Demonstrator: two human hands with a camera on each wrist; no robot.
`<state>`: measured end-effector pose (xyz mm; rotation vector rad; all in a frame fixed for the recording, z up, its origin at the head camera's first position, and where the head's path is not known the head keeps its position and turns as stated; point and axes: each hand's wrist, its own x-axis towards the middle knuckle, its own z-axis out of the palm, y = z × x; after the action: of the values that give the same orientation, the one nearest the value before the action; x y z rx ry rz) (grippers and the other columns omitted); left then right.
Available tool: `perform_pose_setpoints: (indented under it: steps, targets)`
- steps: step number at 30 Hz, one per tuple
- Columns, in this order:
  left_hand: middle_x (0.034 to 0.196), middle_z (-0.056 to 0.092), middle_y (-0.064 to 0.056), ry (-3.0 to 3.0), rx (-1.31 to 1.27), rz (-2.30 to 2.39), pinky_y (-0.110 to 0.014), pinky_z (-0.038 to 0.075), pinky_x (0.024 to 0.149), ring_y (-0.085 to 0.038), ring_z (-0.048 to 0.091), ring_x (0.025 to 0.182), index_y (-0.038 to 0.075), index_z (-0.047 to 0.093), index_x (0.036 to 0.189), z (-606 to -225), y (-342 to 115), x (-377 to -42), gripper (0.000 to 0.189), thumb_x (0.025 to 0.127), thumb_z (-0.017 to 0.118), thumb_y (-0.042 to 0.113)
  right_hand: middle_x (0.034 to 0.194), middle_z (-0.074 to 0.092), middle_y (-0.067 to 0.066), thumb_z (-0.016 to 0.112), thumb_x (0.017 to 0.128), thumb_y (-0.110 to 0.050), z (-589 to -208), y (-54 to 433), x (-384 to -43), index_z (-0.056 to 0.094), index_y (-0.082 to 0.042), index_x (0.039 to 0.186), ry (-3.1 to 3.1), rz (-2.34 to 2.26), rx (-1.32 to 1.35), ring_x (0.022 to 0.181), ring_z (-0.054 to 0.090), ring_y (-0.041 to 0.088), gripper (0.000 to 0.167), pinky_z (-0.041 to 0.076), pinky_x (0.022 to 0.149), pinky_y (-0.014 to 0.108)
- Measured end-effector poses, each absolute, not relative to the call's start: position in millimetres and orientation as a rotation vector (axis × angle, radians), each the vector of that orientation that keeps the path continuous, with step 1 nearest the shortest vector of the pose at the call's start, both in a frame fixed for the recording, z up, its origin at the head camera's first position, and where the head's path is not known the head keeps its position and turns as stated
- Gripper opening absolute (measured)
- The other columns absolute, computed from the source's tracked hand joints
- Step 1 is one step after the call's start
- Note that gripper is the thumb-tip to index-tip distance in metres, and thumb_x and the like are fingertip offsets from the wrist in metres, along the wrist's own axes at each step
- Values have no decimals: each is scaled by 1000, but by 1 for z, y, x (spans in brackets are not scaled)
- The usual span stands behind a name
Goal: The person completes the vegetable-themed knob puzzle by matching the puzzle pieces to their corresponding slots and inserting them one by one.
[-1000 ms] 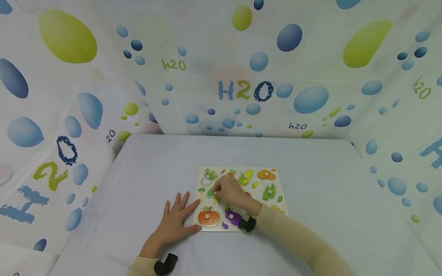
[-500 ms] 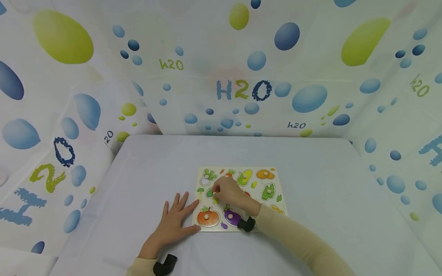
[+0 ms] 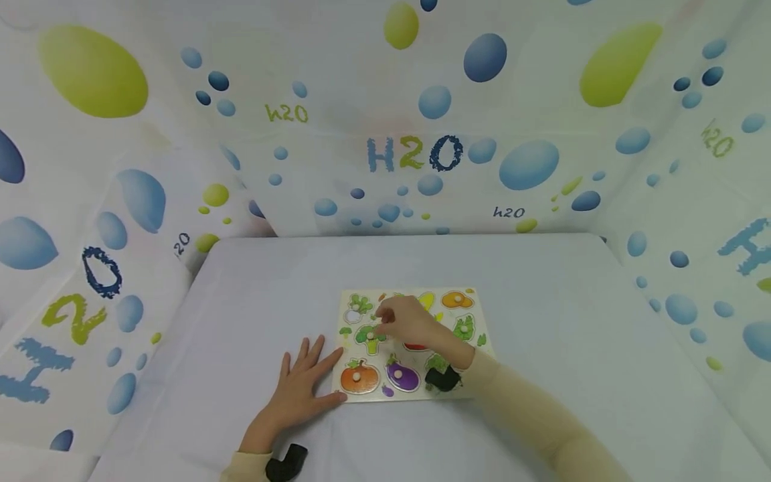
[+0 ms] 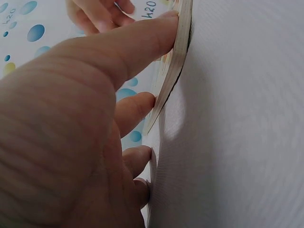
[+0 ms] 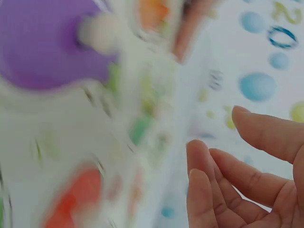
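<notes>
A wooden vegetable puzzle board (image 3: 415, 395) lies flat on the table. My left hand (image 3: 301, 388) is spread on the cloth at its left side; in the left wrist view the thumb and index finger touch the board's edge (image 4: 175, 61). Over the middle of the board hovers my right hand (image 3: 415, 325), beside the broccoli piece (image 3: 371, 347), which sits in its slot with its knob showing. Thumb and fingers are parted with nothing between them in the right wrist view. The eggplant (image 3: 402, 380) and pumpkin (image 3: 359, 383) lie in the front row. Part of the red piece is hidden by the right hand.
White cloth (image 3: 271, 288) covers the table around the board. A printed curtain (image 3: 337, 127) with blue and green drops stands behind and at both sides. Other pieces on the board include a white radish (image 3: 353, 316) and potatoes (image 3: 456, 300).
My right hand has let go of the broccoli's knob, and its fingers have parted as it moved up and to the right. The left hand has stayed at the board's edge. The view has shifted slightly.
</notes>
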<state>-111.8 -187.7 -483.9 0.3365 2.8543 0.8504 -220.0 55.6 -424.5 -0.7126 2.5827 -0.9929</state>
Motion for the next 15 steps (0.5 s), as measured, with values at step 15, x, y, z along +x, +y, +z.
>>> perform_pose_setpoints:
  steps: [15]
  targets:
    - [160,24,-21,2906,288,836,-73,0,112,-50,8,148,21,48,146,-475,-211,-108,80,77,73,54,125,62,16,73,88,-27,-416,191,-179,62,-1,125,3152,-764,-672,118,59,35,46,50,98,51]
